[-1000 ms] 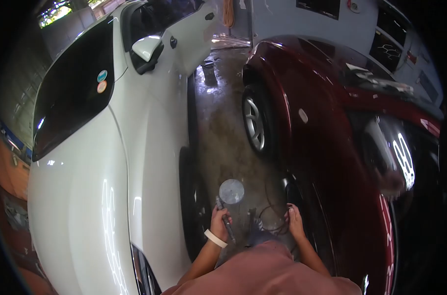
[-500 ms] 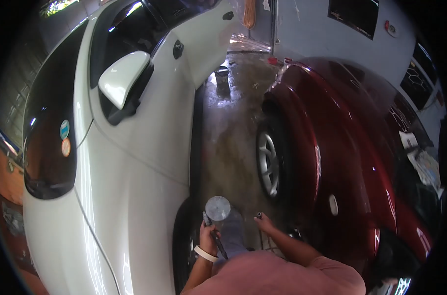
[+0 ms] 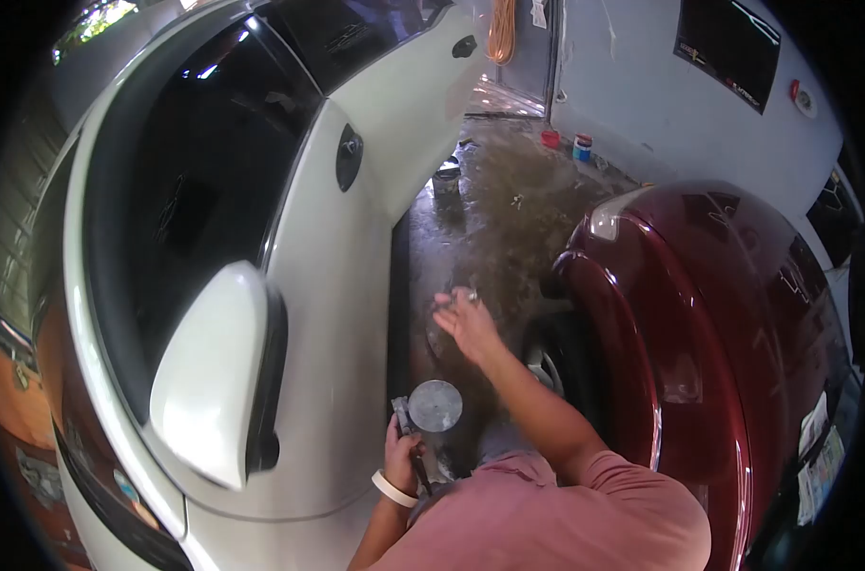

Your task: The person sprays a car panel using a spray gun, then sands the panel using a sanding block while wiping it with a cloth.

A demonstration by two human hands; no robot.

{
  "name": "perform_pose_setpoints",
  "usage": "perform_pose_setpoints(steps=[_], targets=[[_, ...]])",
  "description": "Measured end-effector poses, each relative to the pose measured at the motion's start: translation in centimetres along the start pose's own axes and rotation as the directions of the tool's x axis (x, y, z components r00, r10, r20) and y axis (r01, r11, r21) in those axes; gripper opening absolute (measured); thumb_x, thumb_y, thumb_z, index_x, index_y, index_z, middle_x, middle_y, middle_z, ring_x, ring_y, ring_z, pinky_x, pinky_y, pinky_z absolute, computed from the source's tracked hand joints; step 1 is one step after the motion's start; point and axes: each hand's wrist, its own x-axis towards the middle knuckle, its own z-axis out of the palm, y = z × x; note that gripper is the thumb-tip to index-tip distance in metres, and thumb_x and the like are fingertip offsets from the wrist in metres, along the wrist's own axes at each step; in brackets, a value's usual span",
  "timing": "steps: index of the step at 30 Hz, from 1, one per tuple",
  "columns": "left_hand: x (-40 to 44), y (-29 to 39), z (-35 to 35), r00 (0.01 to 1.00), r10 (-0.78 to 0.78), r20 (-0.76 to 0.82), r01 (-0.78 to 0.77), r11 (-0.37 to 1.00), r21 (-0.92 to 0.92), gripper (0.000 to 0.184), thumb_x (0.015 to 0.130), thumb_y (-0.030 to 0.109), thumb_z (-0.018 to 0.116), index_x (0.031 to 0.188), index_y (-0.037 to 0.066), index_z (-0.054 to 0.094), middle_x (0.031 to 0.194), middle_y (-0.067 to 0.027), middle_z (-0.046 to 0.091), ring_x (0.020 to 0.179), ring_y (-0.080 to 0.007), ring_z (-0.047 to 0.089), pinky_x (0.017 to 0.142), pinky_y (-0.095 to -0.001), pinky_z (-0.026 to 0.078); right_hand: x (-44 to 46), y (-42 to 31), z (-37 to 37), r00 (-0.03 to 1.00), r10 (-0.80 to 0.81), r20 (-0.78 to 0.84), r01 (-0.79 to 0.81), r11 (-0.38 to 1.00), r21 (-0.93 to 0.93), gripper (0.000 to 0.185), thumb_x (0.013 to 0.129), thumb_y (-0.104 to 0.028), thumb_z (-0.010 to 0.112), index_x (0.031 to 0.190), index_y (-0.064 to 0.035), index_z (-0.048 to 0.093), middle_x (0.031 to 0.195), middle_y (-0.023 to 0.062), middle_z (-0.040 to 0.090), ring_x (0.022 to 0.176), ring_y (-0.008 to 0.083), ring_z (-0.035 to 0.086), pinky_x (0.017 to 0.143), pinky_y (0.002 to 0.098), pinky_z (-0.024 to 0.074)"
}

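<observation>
My left hand (image 3: 403, 451) is wrapped round the handle of a spray gun (image 3: 401, 411), close to my body. The gun's round grey cup (image 3: 435, 406) faces up beside my fingers. A white band circles my left wrist. My right hand (image 3: 467, 322) reaches forward over the wet floor, fingers apart, between the two cars. Something small and shiny shows at its fingers, too small to name. A thin dark line, perhaps a hose, runs down just below that hand.
A white car (image 3: 328, 381) with a large side mirror (image 3: 214, 381) stands close on my left. On the right is a dark red car (image 3: 708, 314). Further ahead on the wet floor (image 3: 509, 228) are a bucket (image 3: 447, 181), a red container (image 3: 550, 139) and a can (image 3: 582, 147).
I have moved forward along the white car. My right hand has swung forward from near my body, and the dark fitting it held no longer shows in it. The left keeps the spray gun.
</observation>
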Motion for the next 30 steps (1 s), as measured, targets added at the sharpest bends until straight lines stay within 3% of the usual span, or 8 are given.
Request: perform_pose_setpoints(steps=[4,7,11,14,16,21,22,30], targets=[[9.2,2.1,2.5,1.000,0.008,-0.021,-0.007,1.000,0.019,0.075,0.078,0.014,0.057,0.148,0.002,0.033,0.093,-0.0024,0.057,0.073,-0.0124,0.051,0.068,-0.0264,0.044,10.0,-7.4,1.6,0.971,-0.146,0.190,0.094,0.962,0.257,0.023,0.106,-0.029,0.042,0.117,-0.0106,0.046,0.126,0.0200,0.056,0.118,0.0387,0.056,0.107,0.0505,0.0432],[16.6,4.4,6.0,0.998,0.004,-0.065,-0.003,1.000,0.010,0.071,0.077,0.012,0.056,0.145,0.004,0.038,0.092,-0.0010,0.056,0.072,-0.0107,0.049,0.066,-0.0245,0.042,18.9,-10.6,-1.0,0.970,-0.201,0.136,0.158,0.948,0.275,0.023,0.106,-0.030,0.040,0.116,-0.0099,0.046,0.129,0.0217,0.054,0.120,0.0394,0.055,0.107,0.0511,0.0426],[29.5,5.9,9.3,1.000,0.015,-0.019,-0.014,0.999,0.044,0.067,0.075,0.013,0.054,0.140,0.006,0.044,0.092,-0.0005,0.056,0.070,-0.0104,0.049,0.063,-0.0240,0.041,32.1,-12.4,-7.8,0.987,-0.162,0.013,0.150,0.939,0.309,0.020,0.105,-0.028,0.042,0.114,-0.0103,0.048,0.125,0.0209,0.058,0.115,0.0385,0.058,0.105,0.0521,0.0438],[38.0,9.8,14.0,0.998,-0.051,-0.023,0.054,0.984,0.170,0.064,0.075,0.019,0.054,0.138,0.007,0.046,0.097,-0.0024,0.058,0.073,-0.0115,0.052,0.064,-0.0249,0.045,40.4,-15.2,-12.6,0.971,-0.109,-0.211,0.166,0.946,0.277,0.019,0.104,-0.029,0.045,0.109,-0.0120,0.049,0.117,0.0181,0.063,0.107,0.0366,0.063,0.099,0.0526,0.0477],[44.4,9.5,15.3,0.990,-0.143,0.002,0.142,0.988,0.061,0.061,0.076,0.018,0.055,0.135,0.007,0.047,0.098,-0.0026,0.057,0.076,-0.0115,0.052,0.065,-0.0244,0.046,45.6,-16.9,-16.0,0.944,-0.077,-0.320,0.134,0.978,0.159,0.020,0.103,-0.033,0.048,0.106,-0.0129,0.050,0.113,0.0170,0.064,0.104,0.0353,0.064,0.094,0.0521,0.0493],[57.7,13.0,22.4,0.981,-0.187,0.058,0.188,0.982,-0.012,0.053,0.078,0.017,0.057,0.129,0.006,0.048,0.100,-0.0039,0.057,0.079,-0.0121,0.054,0.068,-0.0248,0.048,54.2,-23.5,-22.1,0.815,-0.061,-0.577,0.172,0.975,0.139,0.026,0.102,-0.037,0.049,0.098,-0.0122,0.054,0.107,0.0172,0.067,0.104,0.0359,0.064,0.094,0.0508,0.0491],[58.8,8.9,23.4,0.978,-0.196,0.076,0.198,0.980,-0.024,0.063,0.079,0.015,0.056,0.140,0.006,0.043,0.094,-0.0017,0.056,0.074,-0.0117,0.053,0.068,-0.0253,0.044,53.9,-24.2,-26.7,0.800,-0.079,-0.595,0.195,0.972,0.132,0.026,0.102,-0.037,0.049,0.098,-0.0125,0.054,0.107,0.0170,0.067,0.103,0.0356,0.064,0.094,0.0508,0.0490],[78.9,12.2,36.0,0.927,-0.267,0.263,0.226,0.958,0.176,0.062,0.074,0.023,0.059,0.133,0.006,0.049,0.098,-0.0021,0.058,0.076,-0.0138,0.053,0.070,-0.0263,0.044,61.6,-30.7,-37.4,0.598,-0.091,-0.797,0.127,0.992,-0.018,0.027,0.099,-0.042,0.054,0.106,-0.0157,0.052,0.115,0.0076,0.064,0.119,0.0313,0.053,0.101,0.0529,0.0381]])
